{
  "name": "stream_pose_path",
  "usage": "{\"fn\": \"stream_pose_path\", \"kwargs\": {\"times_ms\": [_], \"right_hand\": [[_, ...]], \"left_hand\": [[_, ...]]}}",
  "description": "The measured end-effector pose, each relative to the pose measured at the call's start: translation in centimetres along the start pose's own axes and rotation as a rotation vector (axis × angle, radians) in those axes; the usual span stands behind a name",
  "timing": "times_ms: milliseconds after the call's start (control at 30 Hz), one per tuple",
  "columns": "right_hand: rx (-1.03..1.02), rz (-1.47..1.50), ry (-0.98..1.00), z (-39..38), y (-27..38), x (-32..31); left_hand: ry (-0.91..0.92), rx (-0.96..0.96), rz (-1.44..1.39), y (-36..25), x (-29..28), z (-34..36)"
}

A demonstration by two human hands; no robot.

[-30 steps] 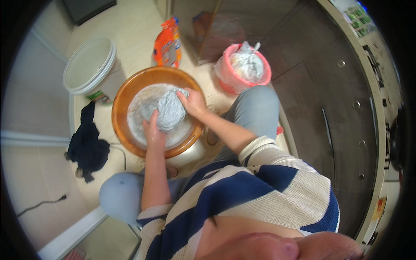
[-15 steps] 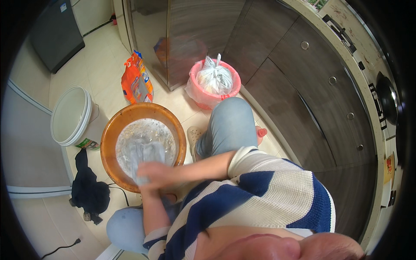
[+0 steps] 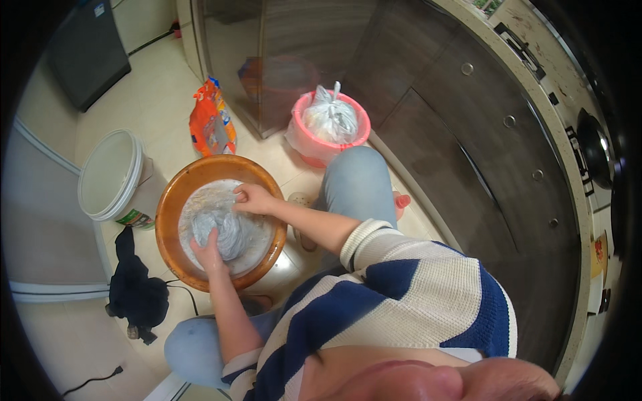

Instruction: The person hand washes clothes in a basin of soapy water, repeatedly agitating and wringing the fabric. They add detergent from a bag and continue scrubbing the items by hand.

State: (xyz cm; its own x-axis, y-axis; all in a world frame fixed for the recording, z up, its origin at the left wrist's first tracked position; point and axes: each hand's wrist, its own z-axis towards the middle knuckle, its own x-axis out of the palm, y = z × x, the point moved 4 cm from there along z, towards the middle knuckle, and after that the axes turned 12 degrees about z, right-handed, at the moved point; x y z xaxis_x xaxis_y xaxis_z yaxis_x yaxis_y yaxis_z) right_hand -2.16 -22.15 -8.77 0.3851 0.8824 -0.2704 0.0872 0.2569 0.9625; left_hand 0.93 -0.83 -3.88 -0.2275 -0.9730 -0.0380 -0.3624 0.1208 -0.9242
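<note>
An orange-brown basin (image 3: 261, 260) of sudsy, cloudy water stands on the floor in front of me. A crumpled pale grey cloth (image 3: 227, 235) lies bunched in the water. My left hand (image 3: 207, 250) grips the cloth at its lower left side, fingers partly hidden in it. Above the cloth, toward the basin's upper right, my right hand (image 3: 253, 199) has loosely curled fingers, apart, with nothing visible in them.
A white bucket (image 3: 105, 175) and dark clothing (image 3: 137, 287) sit at left. An orange packet (image 3: 207, 120) and pink bag-lined bin (image 3: 344, 144) stand beyond. Dark cabinets (image 3: 428, 160) and a counter with a wok (image 3: 594, 147) line the right; a cord (image 3: 90, 382) lies lower left.
Earlier both hands held the cloth, then came together over the basin's lower part. Now my right hand is apart, higher and off the cloth, which rests bunched in the water. The view has also shifted.
</note>
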Motion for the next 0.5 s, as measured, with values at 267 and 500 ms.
{"fn": "stream_pose_path", "kwargs": {"times_ms": [267,500], "right_hand": [[0.498,0.203,0.187,-1.1,-0.3,5.0],[0.758,0.592,0.178,-5.0,1.5,4.6]], "left_hand": [[0.264,0.143,0.031,1.3,1.6,0.2],[0.339,0.206,0.253,0.1,1.2,-0.9]]}}
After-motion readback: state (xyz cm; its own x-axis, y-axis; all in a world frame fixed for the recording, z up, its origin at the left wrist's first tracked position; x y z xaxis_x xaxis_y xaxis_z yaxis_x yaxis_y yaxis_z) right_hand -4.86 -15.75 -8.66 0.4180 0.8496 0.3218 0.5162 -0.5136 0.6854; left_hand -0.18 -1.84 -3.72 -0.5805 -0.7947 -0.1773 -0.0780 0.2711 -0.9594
